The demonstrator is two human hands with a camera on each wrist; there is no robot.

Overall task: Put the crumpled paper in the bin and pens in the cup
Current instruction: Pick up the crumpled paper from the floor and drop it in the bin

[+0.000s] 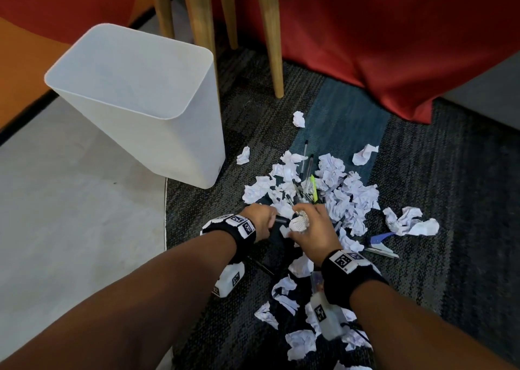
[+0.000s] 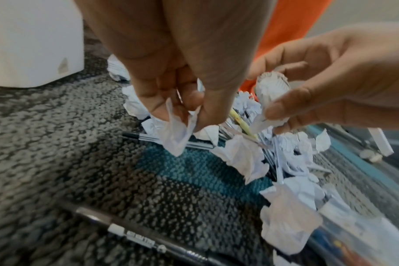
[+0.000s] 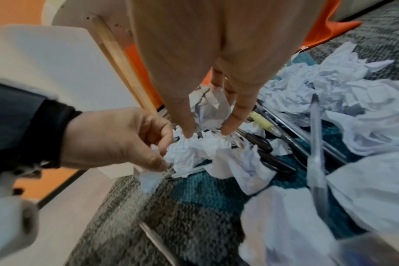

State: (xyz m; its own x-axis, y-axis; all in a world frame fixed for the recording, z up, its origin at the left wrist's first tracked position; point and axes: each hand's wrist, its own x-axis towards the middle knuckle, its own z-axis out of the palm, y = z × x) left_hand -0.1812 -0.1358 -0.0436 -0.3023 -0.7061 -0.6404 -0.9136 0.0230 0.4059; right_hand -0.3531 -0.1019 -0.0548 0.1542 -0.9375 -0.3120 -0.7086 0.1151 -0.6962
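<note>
A heap of crumpled paper [image 1: 346,189] mixed with several pens [image 1: 302,170] lies on the carpet. The white bin [image 1: 135,99] stands upright to the heap's left. My left hand [image 2: 182,115] hangs over the heap's near edge and pinches a small crumpled paper [image 2: 178,138] between thumb and fingers. Just to its right, my right hand [image 1: 302,217] holds a paper ball [image 1: 298,224], its fingers [image 3: 233,118] curled round the ball [image 3: 210,108]. A black pen [image 2: 148,241] lies on the carpet below my left hand. Another clear pen [image 3: 317,144] rests on the papers.
Black-handled scissors [image 3: 262,149] and a yellow highlighter [image 3: 264,122] lie in the heap. A blue stapler [image 1: 380,241] sits at its right edge. Wooden chair legs [image 1: 273,37] and a red cloth [image 1: 394,46] stand behind. Pale smooth floor [image 1: 70,201] lies left of the carpet.
</note>
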